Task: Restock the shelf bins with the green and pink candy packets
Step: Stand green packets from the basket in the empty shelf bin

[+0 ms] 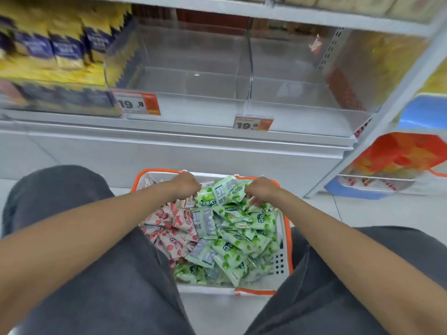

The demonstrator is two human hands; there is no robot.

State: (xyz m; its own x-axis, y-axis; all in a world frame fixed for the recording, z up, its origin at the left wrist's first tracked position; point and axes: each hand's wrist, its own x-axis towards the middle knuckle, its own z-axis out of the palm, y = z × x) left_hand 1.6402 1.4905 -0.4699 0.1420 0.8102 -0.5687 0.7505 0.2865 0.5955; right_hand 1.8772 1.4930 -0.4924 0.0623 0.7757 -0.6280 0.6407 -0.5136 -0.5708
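A white basket with an orange rim [287,228] stands on the floor between my knees. It holds several green candy packets [237,240] on the right and several pink candy packets [173,228] on the left. Both hands reach into its far end. My left hand [185,186] curls its fingers around packets at the boundary of the two piles. My right hand [260,189] grips green packets. Above, two clear shelf bins, the left bin [188,76] and the right bin [297,93], hold nothing.
Yellow and blue packets [55,49] fill the bin at the left. Price tags [136,102] reading 19.8 hang on the shelf edge. A white shelf base [193,151] lies below. An orange bag [401,153] and blue boxes stand at the right.
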